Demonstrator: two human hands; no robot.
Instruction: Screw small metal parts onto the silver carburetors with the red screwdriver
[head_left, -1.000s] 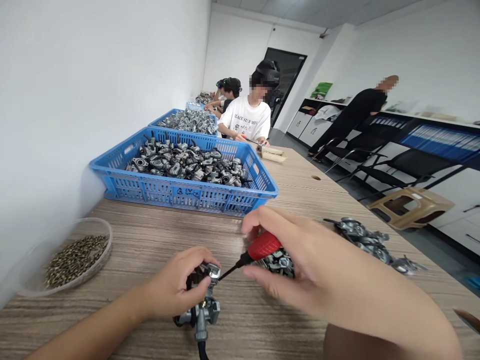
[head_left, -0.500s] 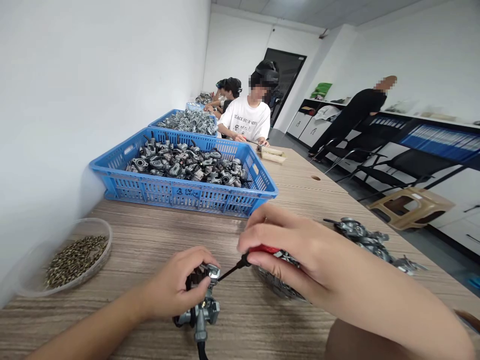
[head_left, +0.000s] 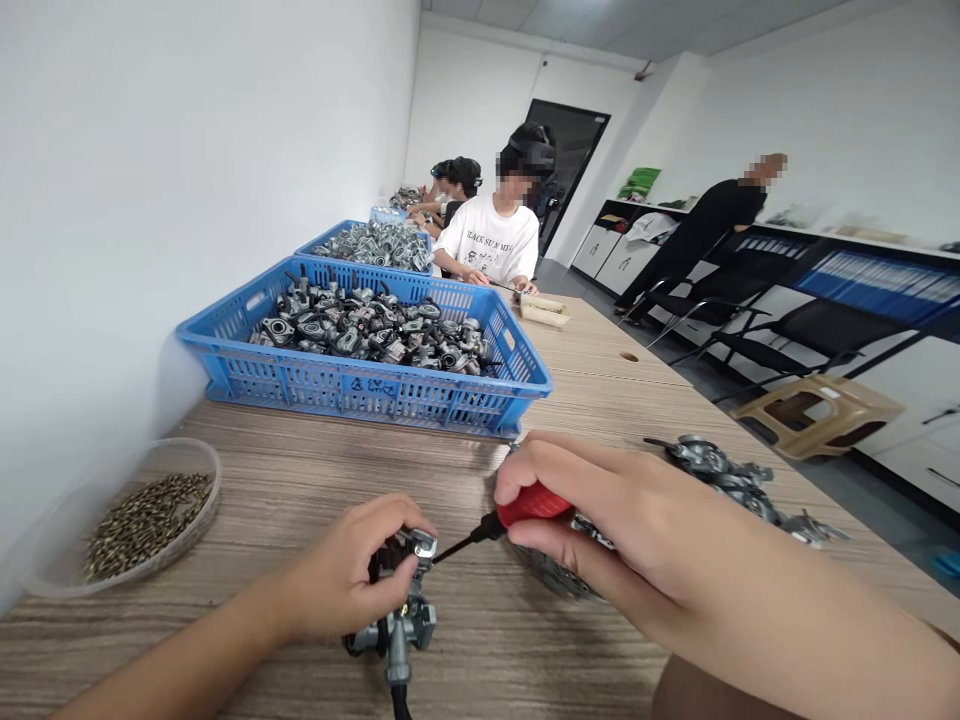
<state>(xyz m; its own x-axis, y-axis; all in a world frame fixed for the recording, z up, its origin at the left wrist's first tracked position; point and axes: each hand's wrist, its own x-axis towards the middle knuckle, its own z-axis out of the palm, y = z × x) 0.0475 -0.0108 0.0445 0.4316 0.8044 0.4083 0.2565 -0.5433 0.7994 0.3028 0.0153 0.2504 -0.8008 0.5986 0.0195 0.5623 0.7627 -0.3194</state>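
Note:
A metal carburetor [head_left: 409,625] lies on the wooden table near its front, a black hose at its lower end. Closed around its upper part is my left hand [head_left: 360,570], thumb and fingers pinching the metal. My right hand [head_left: 600,510] grips the red handle of a screwdriver [head_left: 532,503] from above. The dark shaft slants down to the left, and its tip meets the side of the carburetor by my left fingertips. Exactly what the tip sits in is too small to make out. Partly hidden behind my right hand is a pile of metal parts [head_left: 551,570].
A clear tub of small brass-coloured screws [head_left: 146,525] stands at the left. Beyond my hands is a blue crate [head_left: 375,390] full of carburetors, with another blue crate behind. More carburetors [head_left: 720,470] lie at the right. A co-worker in a white shirt [head_left: 491,240] sits farther along the table.
My right hand has shifted its grip on the screwdriver, and more of the red handle shows. The carburetor and my left hand stay almost where they were.

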